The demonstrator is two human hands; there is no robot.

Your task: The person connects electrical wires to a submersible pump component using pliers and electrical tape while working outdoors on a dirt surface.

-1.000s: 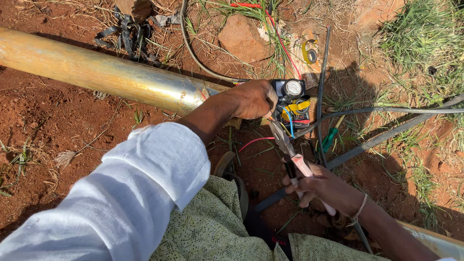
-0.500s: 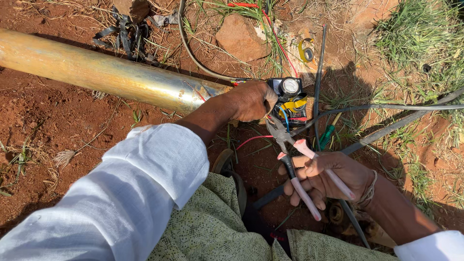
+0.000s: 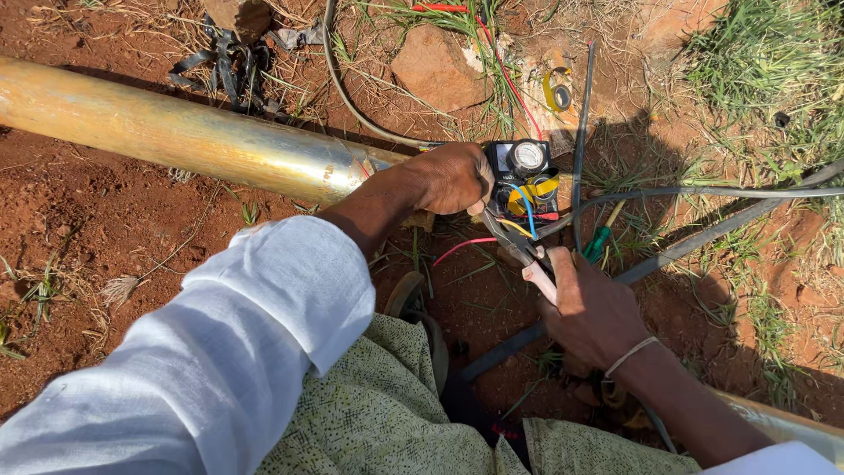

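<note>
Left hand [image 3: 453, 179]: resting over the end of the pipe, fingers curled and pressed against the black box; the grip is wrapping the box's left edge, thumb side hidden.
Right hand [image 3: 591, 310]: closing around the pale pink handles of the pliers, fingers folded tight, a thin light band circling the wrist.
Pliers [image 3: 520, 255]: slim metal tool with smooth pale handles, tilting up and left; the dark nose is reaching into the wires just under the box. Whether the nose is pinching a wire cannot be told.
Black box [image 3: 520, 180]: small, squarish, matte black, sitting at the pipe's end, carrying a round white-faced dial on top and a yellow band low down.
Wires [image 3: 526, 211]: thin blue, yellow and red strands spilling from the box's lower side; one red strand is curving away over the soil to the left.
Pipe [image 3: 189, 141]: long, round, brassy metal, dull sheen, lying across the ground from the upper left to the box.
Cables [image 3: 703, 192]: thick grey and black, smooth, crossing from the right toward the box.
Screwdriver [image 3: 600, 239]: green handle, lying just right of the pliers.
Tape roll [image 3: 556, 91]: yellow ring, lying above the box.
Rock [image 3: 440, 69]: reddish, rough, angular.
Ground [image 3: 88, 246]: red crumbly soil, dry stalks, green grass at right.
</note>
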